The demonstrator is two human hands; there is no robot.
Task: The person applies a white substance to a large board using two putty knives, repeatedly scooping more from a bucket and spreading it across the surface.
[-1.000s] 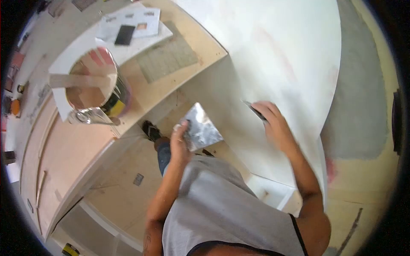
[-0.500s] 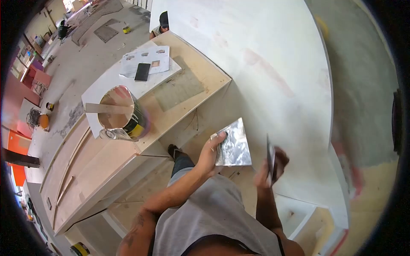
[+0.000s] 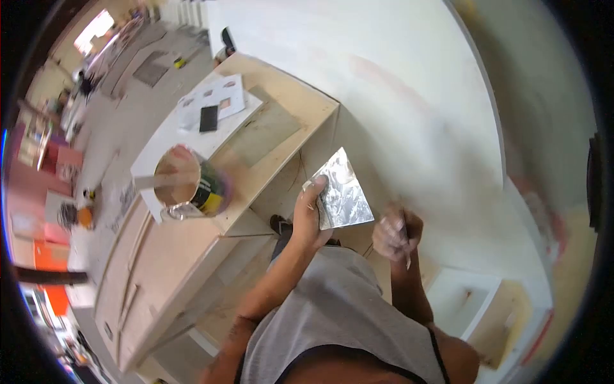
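A shiny metal plate with smeared material on its face is held in my left hand, the thumb lying over its left edge. To the right of the plate, my right hand is closed around the handle of a thin scraper, seen almost edge-on and blurred. Pale residue covers the fingers of that hand. Behind both hands rises a large white curved panel with faint pinkish patches.
On the wooden bench at left stand an open can with a flat stick across it, printed sheets and a black phone. Another person is partly visible behind the bench. A lower white compartment lies at right.
My left hand and the plate have shifted slightly up and left. My right hand has turned, so the scraper now points downward rather than up. The whole view has tilted a little.
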